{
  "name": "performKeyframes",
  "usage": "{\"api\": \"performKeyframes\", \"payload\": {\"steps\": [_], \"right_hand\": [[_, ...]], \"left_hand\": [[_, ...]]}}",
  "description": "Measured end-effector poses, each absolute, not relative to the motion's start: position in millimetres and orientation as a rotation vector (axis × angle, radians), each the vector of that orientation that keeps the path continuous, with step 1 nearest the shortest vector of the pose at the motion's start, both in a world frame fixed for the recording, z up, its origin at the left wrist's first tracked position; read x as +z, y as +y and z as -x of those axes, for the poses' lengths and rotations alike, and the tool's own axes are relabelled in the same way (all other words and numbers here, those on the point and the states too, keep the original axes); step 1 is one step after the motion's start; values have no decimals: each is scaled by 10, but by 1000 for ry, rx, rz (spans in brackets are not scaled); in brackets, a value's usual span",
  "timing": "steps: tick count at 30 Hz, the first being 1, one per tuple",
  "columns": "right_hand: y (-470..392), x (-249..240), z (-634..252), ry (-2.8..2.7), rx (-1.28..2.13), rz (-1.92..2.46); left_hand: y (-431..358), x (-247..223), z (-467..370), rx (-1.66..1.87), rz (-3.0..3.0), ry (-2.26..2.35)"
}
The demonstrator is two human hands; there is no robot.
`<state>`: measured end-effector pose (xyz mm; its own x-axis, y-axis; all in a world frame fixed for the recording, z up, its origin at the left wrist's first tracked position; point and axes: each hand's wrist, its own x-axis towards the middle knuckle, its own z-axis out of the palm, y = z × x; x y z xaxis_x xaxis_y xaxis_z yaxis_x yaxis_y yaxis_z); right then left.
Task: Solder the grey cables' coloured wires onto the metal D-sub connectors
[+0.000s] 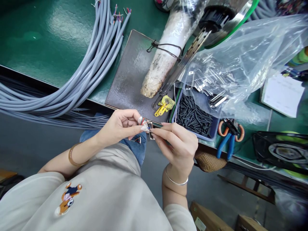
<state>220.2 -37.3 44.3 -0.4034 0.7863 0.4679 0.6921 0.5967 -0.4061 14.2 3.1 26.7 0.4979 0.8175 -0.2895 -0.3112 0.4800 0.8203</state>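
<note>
Both hands' [120,126] [176,142] fingertips pinch a small connector [150,128] between them.

No text reads clearly — the white paper sheet [282,94] perhaps bears print, illegible.

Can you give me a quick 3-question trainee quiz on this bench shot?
1. True or false: the left hand and right hand meet at a small connector with coloured wires.
2. What fills the blue tray? A) black tubing pieces B) screws C) coins
3. Which tool with blue and orange handles lies right of the tray?

Key
1. True
2. A
3. The pliers, on the green bench, far from the grey cables.
</note>
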Motion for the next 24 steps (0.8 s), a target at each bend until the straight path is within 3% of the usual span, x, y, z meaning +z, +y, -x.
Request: {"api": "performKeyframes", "payload": {"steps": [7,10,13,19,24], "right_hand": [[-465,589,-2154,-1952,495,1322],[-560,602,-2151,-1707,240,1418],[-581,561,-2124,-1895,-16,1401],[-520,423,-2062,-2186,-104,1306],[-514,398,-2059,-1666,-253,1373]], "left_hand": [[-58,235,-236,724,-711,759],[-60,252,-251,784,-708,784],[-54,263,-233,808,-733,794],[-70,263,-227,772,-732,773],[-61,241,-252,872,-681,772]]}}
